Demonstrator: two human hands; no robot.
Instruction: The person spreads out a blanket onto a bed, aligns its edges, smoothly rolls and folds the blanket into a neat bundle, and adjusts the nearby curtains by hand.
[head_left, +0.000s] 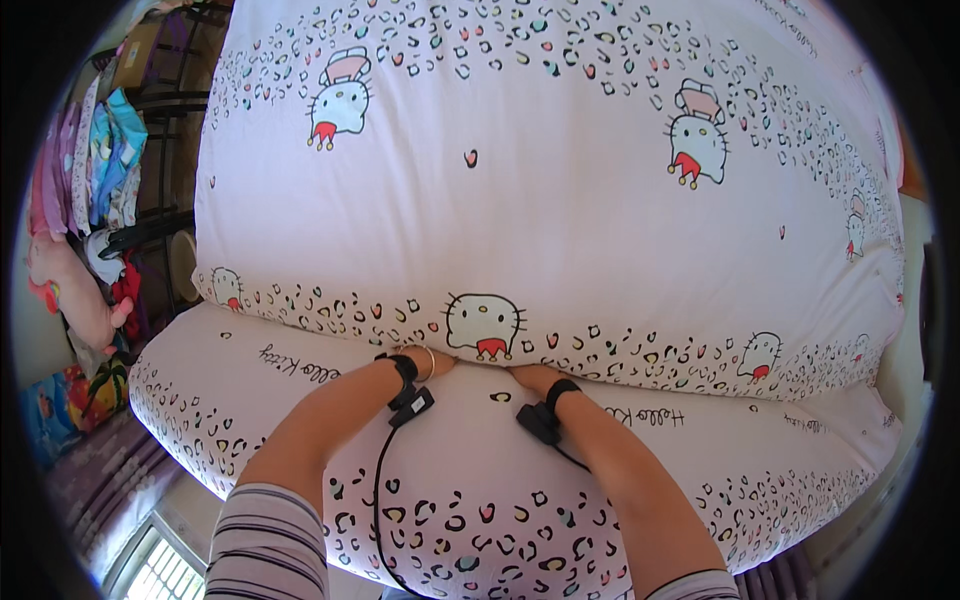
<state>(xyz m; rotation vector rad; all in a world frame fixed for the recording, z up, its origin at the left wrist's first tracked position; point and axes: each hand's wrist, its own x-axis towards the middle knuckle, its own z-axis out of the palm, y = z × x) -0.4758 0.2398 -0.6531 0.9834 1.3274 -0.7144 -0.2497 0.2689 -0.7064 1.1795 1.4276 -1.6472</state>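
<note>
A pale pink duvet or quilt (525, 225) with cat faces and leopard spots lies spread over a bed. Its near edge crosses in front of me, over a matching printed sheet (457, 442). My left hand (441, 364) reaches beneath that edge, a bangle and a black strap on the wrist; its fingers are hidden. My right hand (529, 375) is also at the edge, a little to the right, with its fingertips under the cloth. Whether either hand grips the fabric cannot be seen. Black devices with cables are strapped to both wrists.
At the left stand a dark metal rack (169, 135), hanging clothes (112, 157) and a pink plush toy (75, 292). A cardboard box (136, 54) is at the upper left. Purple curtains (112, 480) and a barred window (165, 570) are at the lower left.
</note>
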